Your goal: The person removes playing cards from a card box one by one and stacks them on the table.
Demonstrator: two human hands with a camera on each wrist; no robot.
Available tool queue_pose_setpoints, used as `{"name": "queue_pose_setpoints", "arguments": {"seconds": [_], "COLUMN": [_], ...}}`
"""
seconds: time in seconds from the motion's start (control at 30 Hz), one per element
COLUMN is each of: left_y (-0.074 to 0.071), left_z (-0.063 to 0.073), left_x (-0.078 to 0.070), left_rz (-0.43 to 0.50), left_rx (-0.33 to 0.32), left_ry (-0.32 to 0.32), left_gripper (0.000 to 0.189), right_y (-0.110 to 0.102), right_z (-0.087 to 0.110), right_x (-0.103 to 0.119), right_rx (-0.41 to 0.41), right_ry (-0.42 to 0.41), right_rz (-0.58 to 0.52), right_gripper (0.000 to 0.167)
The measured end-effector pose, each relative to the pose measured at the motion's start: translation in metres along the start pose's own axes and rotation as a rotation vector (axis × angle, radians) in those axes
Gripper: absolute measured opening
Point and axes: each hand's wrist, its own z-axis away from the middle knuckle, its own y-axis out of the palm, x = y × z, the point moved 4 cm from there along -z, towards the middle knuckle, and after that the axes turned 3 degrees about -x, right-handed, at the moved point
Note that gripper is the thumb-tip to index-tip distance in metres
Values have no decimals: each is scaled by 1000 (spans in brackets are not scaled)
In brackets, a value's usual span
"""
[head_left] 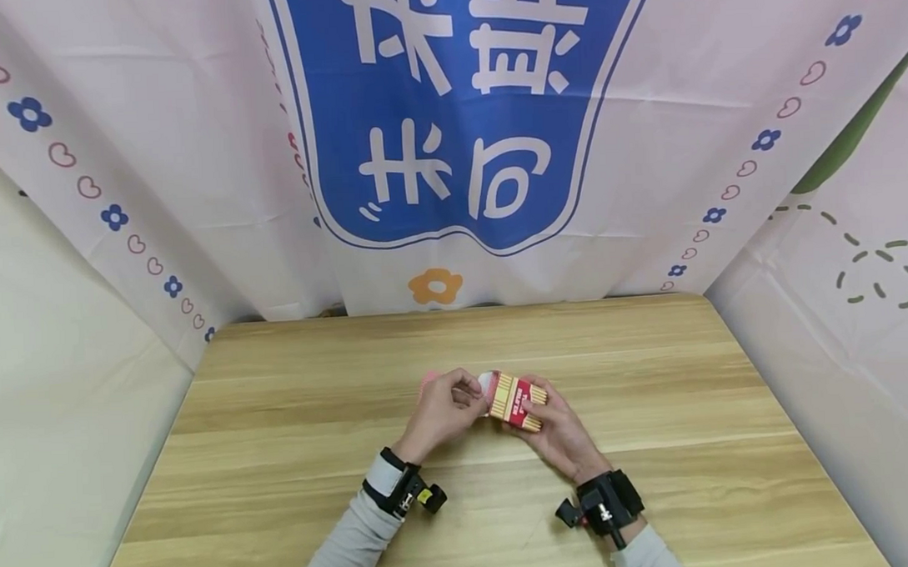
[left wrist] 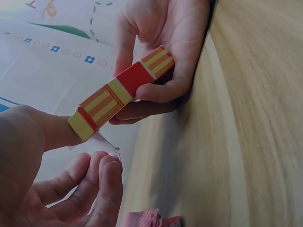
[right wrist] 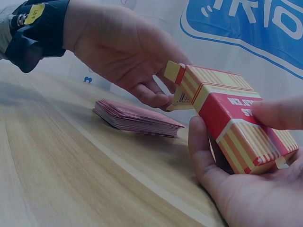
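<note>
A small red-and-yellow striped playing card box is held tilted above the table by my right hand. The right thumb lies across its printed face, with fingers underneath. The box's end towards my left hand stands open, its flaps out. At that end, the left fingers curl against a pale flap, and the left thumb is partly hidden behind the box. A pink-edged deck of playing cards lies on the table just beyond the left hand, mostly covered by it in the head view.
The wood-grain table carries the deck and extends around both hands. A printed cloth hangs along the back edge, with pale cloth walls at both sides. Each wrist wears a black strap with a small camera.
</note>
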Motion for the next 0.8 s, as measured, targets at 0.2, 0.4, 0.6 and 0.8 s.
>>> {"name": "queue_pose_setpoints", "arguments": {"seconds": [0.2,0.4,0.6,0.8], "left_y": [-6,-13,-22,-32], "left_z": [0,0,-3,-4], "left_x": [0,-1,-3,-3], "left_rz": [-33,-65,-11,-8], "left_rx": [1,-4,-45,-127], "left_ry": [-10,-53,-99,-122], "left_gripper": [7,6,8,8], "right_y": [0,-1,0,0], "right_z": [1,1,-1,0], "right_x": [-1,0,2,2], "right_rx": [-6,-2,2,-7], "right_ry": [6,5,-1,5], "right_rz": [29,35,24,23], "right_gripper": [57,63,60,56]}}
